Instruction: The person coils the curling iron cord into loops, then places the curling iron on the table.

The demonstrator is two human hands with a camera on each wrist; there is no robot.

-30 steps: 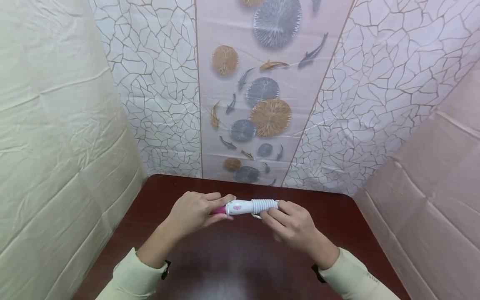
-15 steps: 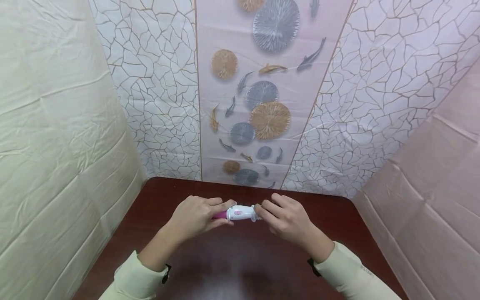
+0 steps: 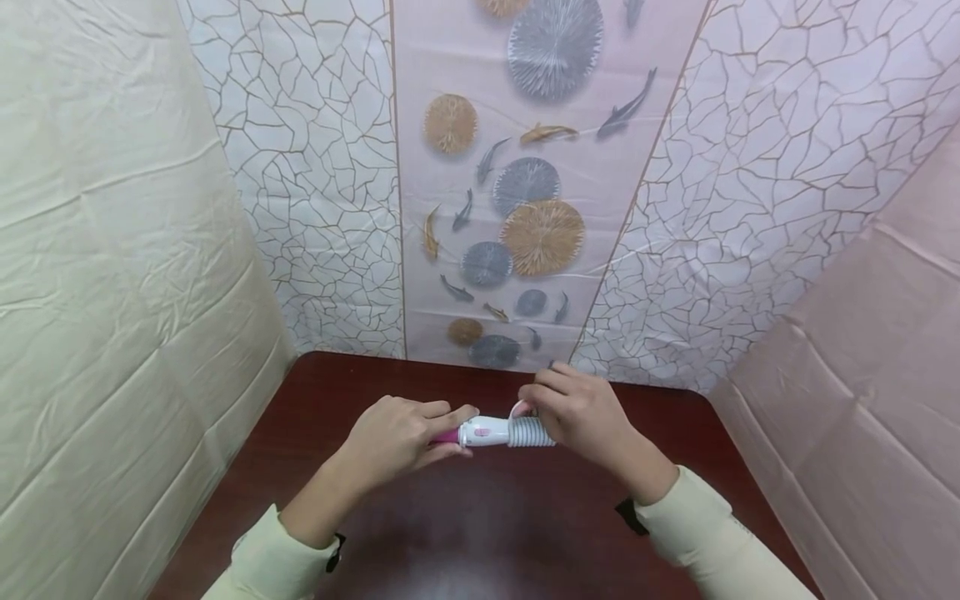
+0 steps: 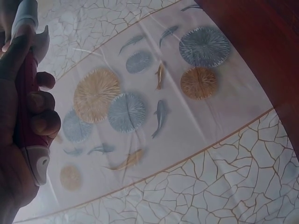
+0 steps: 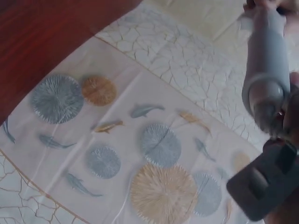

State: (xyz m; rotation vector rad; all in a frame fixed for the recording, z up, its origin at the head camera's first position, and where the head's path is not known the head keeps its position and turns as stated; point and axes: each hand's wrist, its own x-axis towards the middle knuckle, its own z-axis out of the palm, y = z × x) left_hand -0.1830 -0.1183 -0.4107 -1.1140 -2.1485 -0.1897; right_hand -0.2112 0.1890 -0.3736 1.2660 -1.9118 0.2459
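A pink-and-white hair styling iron (image 3: 486, 432) is held level above the table. My left hand (image 3: 397, 433) grips its pink part; in the left wrist view the fingers (image 4: 44, 100) curl round the pink body (image 4: 25, 116), with a white lever (image 4: 42, 44) above them and a white end piece (image 4: 37, 163) below. White cord coils (image 3: 529, 432) wrap the iron's right part. My right hand (image 3: 581, 412) pinches a loop of the white cord (image 3: 517, 408) over those coils. The right wrist view shows the pale handle (image 5: 267, 60) end-on beside the right fingers, which are mostly out of frame.
A dark red-brown table (image 3: 450, 517) lies beneath the hands. Patterned cloth (image 3: 322, 208) hangs behind it, with pale cloth on both sides. A dark block (image 5: 261, 182) shows by the right hand in the right wrist view.
My right hand went left over the coils, hiding them, then rose and moved back right with a loop of cord, so the coils show again. My left hand keeps its grip, nearly still.
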